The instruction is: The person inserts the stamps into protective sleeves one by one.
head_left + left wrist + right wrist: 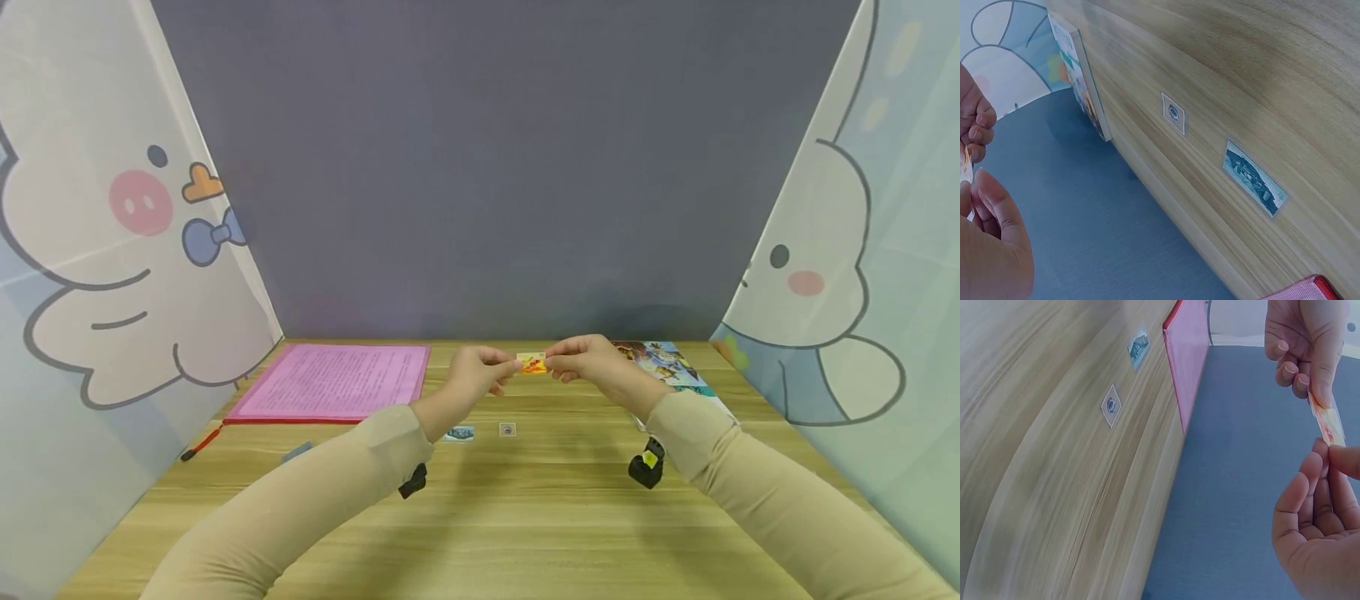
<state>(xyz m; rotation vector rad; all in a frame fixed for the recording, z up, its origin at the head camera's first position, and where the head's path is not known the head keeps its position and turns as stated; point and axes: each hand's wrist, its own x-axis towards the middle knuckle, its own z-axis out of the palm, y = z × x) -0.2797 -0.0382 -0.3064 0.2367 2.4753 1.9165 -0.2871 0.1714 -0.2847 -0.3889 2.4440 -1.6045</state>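
Observation:
Between both hands, held up above the table, is a small yellow-orange stamp (532,363) with a red design. My left hand (472,373) pinches its left end between thumb and fingers. The right hand (594,365) pinches the opposite end. In the right wrist view the stamp (1330,425) appears nearly edge-on, its ends hidden by fingertips. Below the hands, two more stamps lie flat on the wooden table: a teal picture stamp (1254,177) and a smaller pale one (1174,113) with a dark round motif.
A pink zip folder (330,382) with a printed sheet lies at the back left, its red zip pull (206,440) toward me. A small blue-grey object (297,452) sits nearer. At the back right is a colourful book (663,362). A dark panel (480,167) stands behind the table.

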